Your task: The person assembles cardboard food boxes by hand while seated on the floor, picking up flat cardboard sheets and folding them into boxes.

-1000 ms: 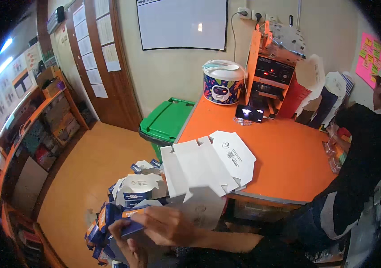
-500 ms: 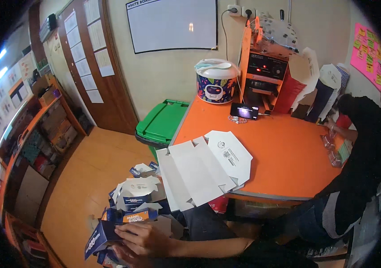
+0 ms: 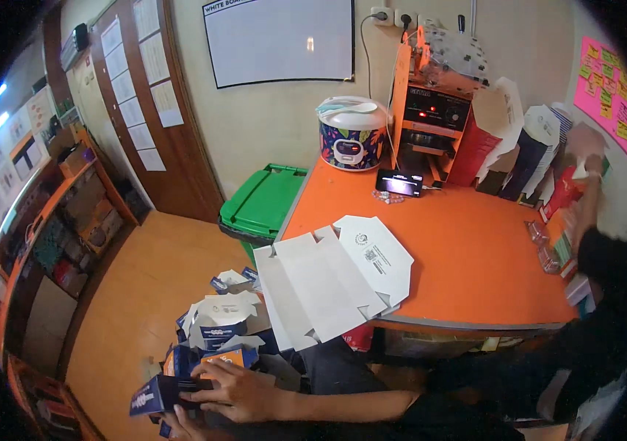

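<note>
At the lower left, a dark blue carton box (image 3: 153, 397) is gripped by both of my hands. My right hand (image 3: 236, 391) lies over its near side, fingers on the blue panel. Lower down, my left hand (image 3: 183, 426) is partly cut off by the bottom edge, its fingers against the underside of the box. Just beyond stands a heap of folded cartons, among them a white-and-blue box (image 3: 218, 316) and an orange-panelled one (image 3: 234, 357). Flat white carton blanks (image 3: 321, 275) lie stacked over the corner of the orange table (image 3: 467, 257).
A rice cooker (image 3: 354, 132), a phone (image 3: 400, 184) and an orange sealing machine (image 3: 431, 110) stand at the table's back. Beside the table is a green bin (image 3: 265, 202). Along the right side a co-worker's arm (image 3: 589, 198) reaches among stacked cartons.
The blue box has tilted flatter and shifted slightly left in my hands. The co-worker has leaned back to the right and now reaches toward the far right corner.
</note>
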A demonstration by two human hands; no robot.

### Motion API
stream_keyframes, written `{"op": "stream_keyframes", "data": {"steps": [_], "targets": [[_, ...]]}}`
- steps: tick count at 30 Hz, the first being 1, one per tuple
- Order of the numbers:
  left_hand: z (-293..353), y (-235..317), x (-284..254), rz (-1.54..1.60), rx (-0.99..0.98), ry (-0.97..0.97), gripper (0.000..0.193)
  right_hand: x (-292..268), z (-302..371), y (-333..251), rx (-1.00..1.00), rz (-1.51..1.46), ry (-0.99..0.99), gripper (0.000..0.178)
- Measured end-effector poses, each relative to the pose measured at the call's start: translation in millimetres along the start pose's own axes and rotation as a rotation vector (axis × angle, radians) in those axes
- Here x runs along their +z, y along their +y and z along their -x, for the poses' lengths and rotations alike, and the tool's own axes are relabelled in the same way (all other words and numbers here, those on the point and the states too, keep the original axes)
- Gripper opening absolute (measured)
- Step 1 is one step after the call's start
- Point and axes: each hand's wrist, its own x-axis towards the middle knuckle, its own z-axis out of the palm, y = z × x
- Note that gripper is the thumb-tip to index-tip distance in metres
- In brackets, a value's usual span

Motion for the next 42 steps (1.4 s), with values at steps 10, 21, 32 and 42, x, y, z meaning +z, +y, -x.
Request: {"op": "stream_keyframes", "data": {"steps": [10,21,32,42], "targets": [[-5,-43,7,-0.106,0.109,0.353,0.035,-9,-10,-14,0.005,0.105,-0.017,0.028],[28,-63,21,0.232,0.167,-0.036,0.037,-39,-28,-40,0.114,-0.111,-0.109,0.014],[23,-71,26,0.971,-0.478,-0.503,0.028,-66,-58,-75,-0.066,0.089,-0.062,0.052],[-5,-12,16,0.787,-0.457,-0.14,0.038,-62,-40,-25,-0.024,-0.11,-0.042,0.028]]}}
